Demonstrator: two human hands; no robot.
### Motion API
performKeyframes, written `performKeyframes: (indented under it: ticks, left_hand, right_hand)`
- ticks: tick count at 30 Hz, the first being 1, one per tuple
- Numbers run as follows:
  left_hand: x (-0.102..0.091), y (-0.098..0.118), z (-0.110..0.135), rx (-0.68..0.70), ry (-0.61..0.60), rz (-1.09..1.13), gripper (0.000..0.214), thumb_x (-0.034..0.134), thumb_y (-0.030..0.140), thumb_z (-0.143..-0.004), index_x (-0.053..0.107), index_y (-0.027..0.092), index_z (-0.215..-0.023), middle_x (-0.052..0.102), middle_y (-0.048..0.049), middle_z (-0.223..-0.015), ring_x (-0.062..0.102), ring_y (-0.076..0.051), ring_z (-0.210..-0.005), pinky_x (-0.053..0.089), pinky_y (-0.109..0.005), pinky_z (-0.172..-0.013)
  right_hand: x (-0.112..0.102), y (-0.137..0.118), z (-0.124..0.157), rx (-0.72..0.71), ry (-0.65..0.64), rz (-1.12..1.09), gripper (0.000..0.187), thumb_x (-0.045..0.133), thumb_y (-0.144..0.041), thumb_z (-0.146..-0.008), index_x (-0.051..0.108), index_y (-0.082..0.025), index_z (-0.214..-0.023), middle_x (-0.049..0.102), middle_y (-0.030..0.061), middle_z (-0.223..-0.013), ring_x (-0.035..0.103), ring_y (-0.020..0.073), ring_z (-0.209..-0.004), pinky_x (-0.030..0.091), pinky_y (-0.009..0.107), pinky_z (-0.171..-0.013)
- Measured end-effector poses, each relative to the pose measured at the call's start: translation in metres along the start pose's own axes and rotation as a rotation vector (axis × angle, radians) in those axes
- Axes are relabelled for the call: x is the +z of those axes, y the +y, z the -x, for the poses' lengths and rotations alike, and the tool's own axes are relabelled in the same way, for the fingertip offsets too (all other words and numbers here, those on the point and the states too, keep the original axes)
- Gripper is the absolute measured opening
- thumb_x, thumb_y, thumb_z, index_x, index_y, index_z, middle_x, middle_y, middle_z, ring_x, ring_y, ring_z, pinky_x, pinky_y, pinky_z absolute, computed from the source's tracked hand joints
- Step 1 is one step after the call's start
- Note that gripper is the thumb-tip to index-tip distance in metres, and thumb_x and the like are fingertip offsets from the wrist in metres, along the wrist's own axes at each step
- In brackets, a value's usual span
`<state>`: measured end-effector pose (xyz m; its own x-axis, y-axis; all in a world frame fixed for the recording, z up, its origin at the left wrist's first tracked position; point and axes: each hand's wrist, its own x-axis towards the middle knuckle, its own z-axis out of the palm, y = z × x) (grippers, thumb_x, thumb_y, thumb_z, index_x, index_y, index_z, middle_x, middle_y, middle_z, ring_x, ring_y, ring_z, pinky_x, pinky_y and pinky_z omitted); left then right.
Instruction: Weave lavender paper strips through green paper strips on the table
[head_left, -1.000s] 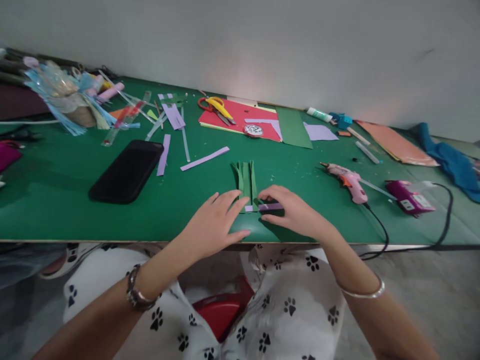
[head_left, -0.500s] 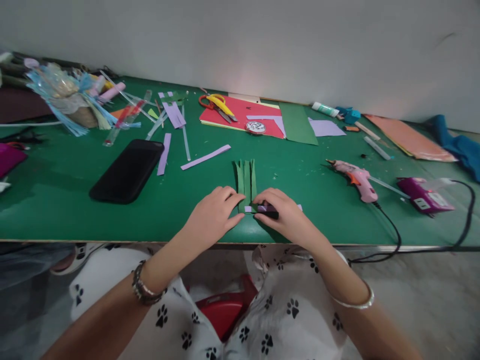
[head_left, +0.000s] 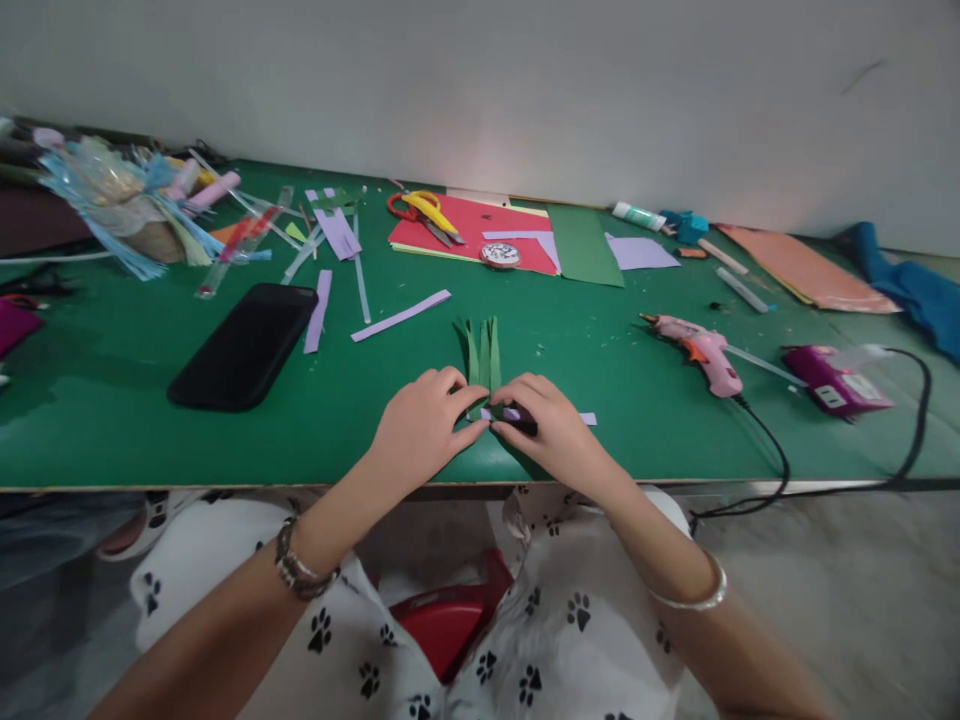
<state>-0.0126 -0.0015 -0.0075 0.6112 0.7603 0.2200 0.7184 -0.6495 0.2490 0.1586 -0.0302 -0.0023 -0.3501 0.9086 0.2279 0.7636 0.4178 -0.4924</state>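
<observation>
Near the table's front edge, a bundle of folded green paper strips (head_left: 484,350) points away from me. My left hand (head_left: 421,425) is closed in a pinch at the left side of its base. Across that base runs a narrow purple paper strip (head_left: 588,419), whose free end sticks out to the right beyond my other hand. My right hand (head_left: 551,425) pinches this strip against the right side of the bundle, its fingertips almost meeting those of the left. The fingers hide much of the base and of the strip's middle.
A black phone (head_left: 244,345) and loose purple strips (head_left: 401,315) lie to the left. Yellow-handled scissors (head_left: 431,215) rest on red paper (head_left: 517,220) at the back. A pink glue gun (head_left: 697,350) and its cord lie right, near a purple power socket (head_left: 836,380).
My right hand has come closer to my left, narrowing the gap between the fingertips. The green strips look squeezed closer together. The whole view has shifted slightly.
</observation>
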Motion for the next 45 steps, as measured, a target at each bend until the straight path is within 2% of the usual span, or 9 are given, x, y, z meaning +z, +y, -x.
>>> performKeyframes:
  ticks: [9, 20, 29, 37, 45]
  left_hand:
    - [-0.002, 0.002, -0.002, -0.033, -0.005, -0.015, 0.022, 0.049, 0.03, -0.083, 0.064, 0.019, -0.095, 0.059, -0.0053, -0.09, 0.055, -0.02, -0.081, 0.045, -0.03, -0.065]
    - [0.0, -0.003, 0.001, 0.003, 0.019, -0.009, 0.024, 0.051, 0.033, -0.083, 0.063, 0.019, -0.097, 0.059, -0.005, -0.09, 0.055, -0.019, -0.081, 0.045, -0.028, -0.064]
    - [-0.009, -0.009, 0.003, 0.06, -0.046, 0.086, 0.019, 0.045, 0.024, -0.087, 0.061, 0.018, -0.094, 0.059, -0.0041, -0.092, 0.056, -0.017, -0.087, 0.045, -0.027, -0.069]
    - [-0.008, -0.011, 0.002, 0.079, -0.039, 0.099, 0.019, 0.044, 0.022, -0.087, 0.061, 0.016, -0.091, 0.061, -0.0051, -0.092, 0.057, -0.018, -0.088, 0.046, -0.029, -0.073]
    - [-0.007, -0.011, 0.001, 0.08, -0.041, 0.094, 0.015, 0.048, 0.019, -0.085, 0.062, 0.014, -0.09, 0.063, -0.0056, -0.093, 0.057, -0.02, -0.09, 0.047, -0.031, -0.077]
  right_hand:
    - [-0.003, 0.005, 0.001, -0.009, 0.001, -0.107, 0.014, 0.054, -0.011, -0.077, 0.054, -0.019, -0.088, 0.059, 0.0047, -0.087, 0.052, 0.0172, -0.083, 0.04, 0.03, -0.074]
    - [-0.004, 0.002, 0.002, -0.002, -0.004, -0.096, 0.009, 0.056, -0.019, -0.078, 0.054, -0.019, -0.087, 0.059, 0.0042, -0.084, 0.051, 0.0164, -0.081, 0.039, 0.029, -0.073]
    - [0.003, -0.005, -0.008, 0.067, -0.014, 0.132, 0.023, 0.063, -0.03, -0.073, 0.055, -0.017, -0.091, 0.056, 0.0057, -0.082, 0.049, 0.019, -0.077, 0.038, 0.029, -0.067]
    - [0.005, -0.003, -0.012, -0.01, -0.006, 0.302, 0.014, 0.057, -0.028, -0.078, 0.057, -0.018, -0.088, 0.058, 0.0069, -0.084, 0.051, 0.0193, -0.078, 0.037, 0.028, -0.064]
    - [-0.006, -0.012, -0.021, -0.133, -0.066, 0.539, 0.015, 0.058, -0.031, -0.079, 0.058, -0.019, -0.086, 0.057, 0.007, -0.086, 0.049, 0.0196, -0.079, 0.032, 0.029, -0.061]
